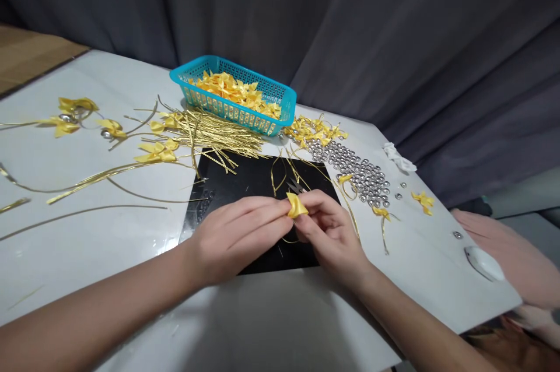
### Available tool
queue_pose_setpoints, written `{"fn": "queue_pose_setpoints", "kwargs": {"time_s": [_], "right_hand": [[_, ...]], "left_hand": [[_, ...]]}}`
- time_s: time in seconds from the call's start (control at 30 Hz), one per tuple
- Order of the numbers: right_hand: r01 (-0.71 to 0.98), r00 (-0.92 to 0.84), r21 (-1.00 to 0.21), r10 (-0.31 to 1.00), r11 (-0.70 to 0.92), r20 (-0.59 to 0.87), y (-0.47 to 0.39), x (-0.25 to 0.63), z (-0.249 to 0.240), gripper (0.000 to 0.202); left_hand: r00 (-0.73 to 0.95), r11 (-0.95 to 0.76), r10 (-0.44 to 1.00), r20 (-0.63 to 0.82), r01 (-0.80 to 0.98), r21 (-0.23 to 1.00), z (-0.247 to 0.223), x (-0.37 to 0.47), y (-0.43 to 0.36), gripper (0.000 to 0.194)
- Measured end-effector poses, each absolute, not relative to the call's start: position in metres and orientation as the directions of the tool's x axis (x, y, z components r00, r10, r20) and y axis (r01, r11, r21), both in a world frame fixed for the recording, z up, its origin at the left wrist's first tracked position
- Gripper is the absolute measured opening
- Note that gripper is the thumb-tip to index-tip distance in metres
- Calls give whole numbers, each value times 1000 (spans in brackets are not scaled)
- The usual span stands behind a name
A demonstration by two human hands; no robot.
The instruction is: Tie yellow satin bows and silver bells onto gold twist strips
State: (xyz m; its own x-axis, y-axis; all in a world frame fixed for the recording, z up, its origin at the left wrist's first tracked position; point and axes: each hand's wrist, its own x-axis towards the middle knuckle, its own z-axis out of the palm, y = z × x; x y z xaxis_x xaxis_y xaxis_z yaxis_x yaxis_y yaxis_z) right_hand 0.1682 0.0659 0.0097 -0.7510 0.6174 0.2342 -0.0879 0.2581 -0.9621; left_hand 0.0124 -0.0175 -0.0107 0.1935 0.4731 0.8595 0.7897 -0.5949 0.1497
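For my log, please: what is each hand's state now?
Left hand: touching the yellow bow; whether it grips cannot be told.
Right hand: closed, holding the yellow bow.

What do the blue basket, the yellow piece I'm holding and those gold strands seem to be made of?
Blue basket: probably plastic, semi-glossy, with perforated walls. Yellow piece: likely satin ribbon, judging by soft sheen and folds. Gold strands: metallic-looking, with bright glints; perhaps coated wire or cord.

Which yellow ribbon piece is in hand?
The yellow ribbon piece pinched in the right hand, its left edge meeting the left hand, over the black mat. The others in view lie in the turquoise basket or about the white table.
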Motion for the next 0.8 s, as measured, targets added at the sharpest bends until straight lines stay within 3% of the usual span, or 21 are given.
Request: {"fn": "queue_pose_setpoints", "kwargs": {"time_s": [0.1, 0.27, 0.5, 0.8], "right_hand": [[-78, -757, -978, 627, 195, 186, 66, 168, 8, 14], [-117, -825, -989, 564, -87, 48, 64, 165, 3, 19], [-144, -850, -895, 516, -423, -107, 58, 160, 2, 19], [-99, -843, -850, 497, -517, -204, 56, 161, 4, 17]], "left_hand": [[192, -567, 463, 865, 815, 123, -12, 13, -17, 22], [173, -534, 453, 875, 838, 111, -12, 14, -18, 18], [167, -555, 449, 878, 822, 128, -14, 15, -17, 17], [141, -506, 474, 869, 852, 137, -19, 16, -14, 20]]}}
